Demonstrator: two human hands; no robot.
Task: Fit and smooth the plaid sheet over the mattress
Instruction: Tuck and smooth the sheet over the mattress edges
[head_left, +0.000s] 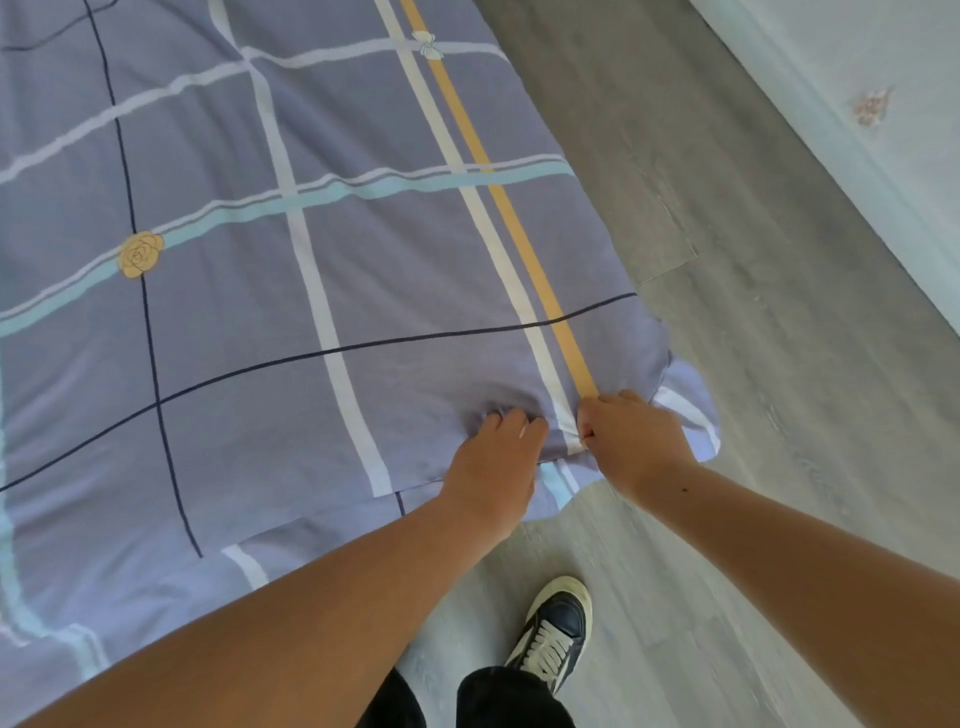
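The plaid sheet (270, 291) is lavender with white, teal, navy and orange stripes and a yellow rose print. It covers the mattress, which is hidden beneath it. At the near right corner, my left hand (496, 462) curls its fingers into the bunched fabric on top. Right beside it, my right hand (631, 441) pinches the sheet where the orange and white stripes reach the corner. A loose flap of sheet hangs off the corner past my right hand.
Grey wood-look floor (727, 312) runs along the bed's right side and near edge. A pale wall with baseboard (857, 130) lies at the far right. My foot in a dark sneaker (558, 629) stands on the floor just below the corner.
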